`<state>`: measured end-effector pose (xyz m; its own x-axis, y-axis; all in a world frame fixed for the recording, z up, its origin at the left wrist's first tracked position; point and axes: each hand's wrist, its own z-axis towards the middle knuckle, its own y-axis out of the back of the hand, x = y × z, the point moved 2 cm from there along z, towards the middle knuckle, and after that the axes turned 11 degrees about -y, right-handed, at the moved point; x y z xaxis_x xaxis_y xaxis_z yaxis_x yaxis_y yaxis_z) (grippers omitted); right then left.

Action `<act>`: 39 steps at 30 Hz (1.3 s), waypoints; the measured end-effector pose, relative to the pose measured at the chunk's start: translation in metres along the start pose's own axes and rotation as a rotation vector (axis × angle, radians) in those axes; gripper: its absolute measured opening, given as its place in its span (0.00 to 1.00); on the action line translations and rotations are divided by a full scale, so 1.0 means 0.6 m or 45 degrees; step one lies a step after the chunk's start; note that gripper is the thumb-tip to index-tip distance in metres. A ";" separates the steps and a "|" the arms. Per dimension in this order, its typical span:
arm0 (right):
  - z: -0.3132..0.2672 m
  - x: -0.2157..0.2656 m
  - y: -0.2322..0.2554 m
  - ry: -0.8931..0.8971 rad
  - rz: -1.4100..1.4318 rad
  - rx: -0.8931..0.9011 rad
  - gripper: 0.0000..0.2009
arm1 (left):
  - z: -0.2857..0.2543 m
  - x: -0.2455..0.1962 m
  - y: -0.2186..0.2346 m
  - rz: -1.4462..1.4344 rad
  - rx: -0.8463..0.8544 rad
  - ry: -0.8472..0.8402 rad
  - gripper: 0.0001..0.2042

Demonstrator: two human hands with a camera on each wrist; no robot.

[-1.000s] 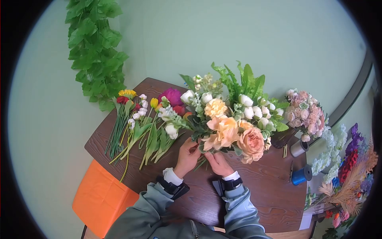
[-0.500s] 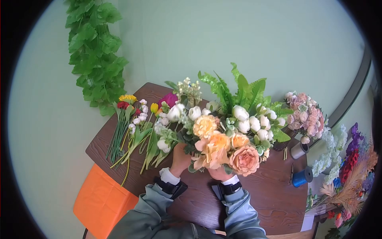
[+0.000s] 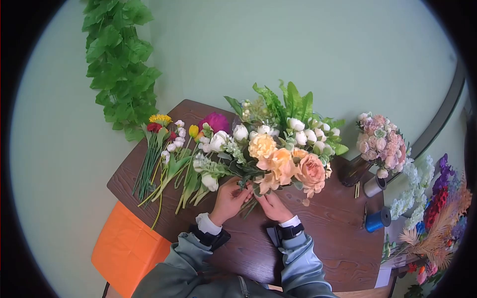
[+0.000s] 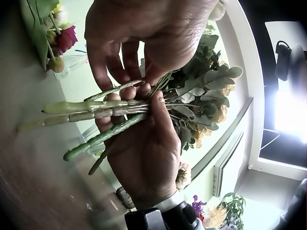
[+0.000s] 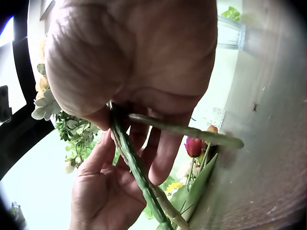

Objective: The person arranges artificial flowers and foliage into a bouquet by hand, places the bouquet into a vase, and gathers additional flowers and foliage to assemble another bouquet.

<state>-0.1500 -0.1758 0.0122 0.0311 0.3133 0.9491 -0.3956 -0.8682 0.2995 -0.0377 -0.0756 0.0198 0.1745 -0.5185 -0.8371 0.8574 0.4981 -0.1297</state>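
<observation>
Both hands hold a mixed bouquet (image 3: 280,161) of peach, pink and white flowers with green fern by its stems, above the table (image 3: 318,248). The right hand (image 3: 276,207) curls round the stems just below the blooms. On the left, the left hand (image 3: 229,201) pinches at the same stems with thumb and fingertips. In the left wrist view, several green stems (image 4: 103,139) stick out past the right hand (image 4: 146,163), with the left hand (image 4: 144,38) over them. From the right wrist view, stems (image 5: 136,167) cross below the right hand (image 5: 134,57), whose fingertips are partly hidden.
Loose flowers with green stems (image 3: 144,171) lie at the table's left. A dark vase (image 3: 354,171) of pink flowers, a silver spool (image 3: 374,186) and a blue spool (image 3: 378,220) stand at the right. An orange box (image 3: 126,248) is at the lower left.
The bouquet tipped toward the person, covering much of the hands, then swung back up and slightly left. The hands show again at its stems, still holding them.
</observation>
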 end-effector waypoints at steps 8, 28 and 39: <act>-0.012 0.020 0.004 -0.146 -0.062 -0.096 0.13 | -0.022 0.034 0.012 -0.123 -0.019 0.145 0.06; -0.009 0.010 0.007 -0.068 0.192 -0.120 0.14 | -0.024 0.039 -0.013 0.985 0.172 -0.453 0.06; -0.008 0.013 0.001 -0.117 0.254 -0.101 0.14 | -0.031 0.045 -0.035 0.253 -0.174 0.002 0.09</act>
<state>-0.1548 -0.1721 0.0194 0.0271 0.0989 0.9947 -0.4732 -0.8753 0.0999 -0.0604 -0.0870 -0.0099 0.3323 -0.3999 -0.8542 0.7329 0.6795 -0.0330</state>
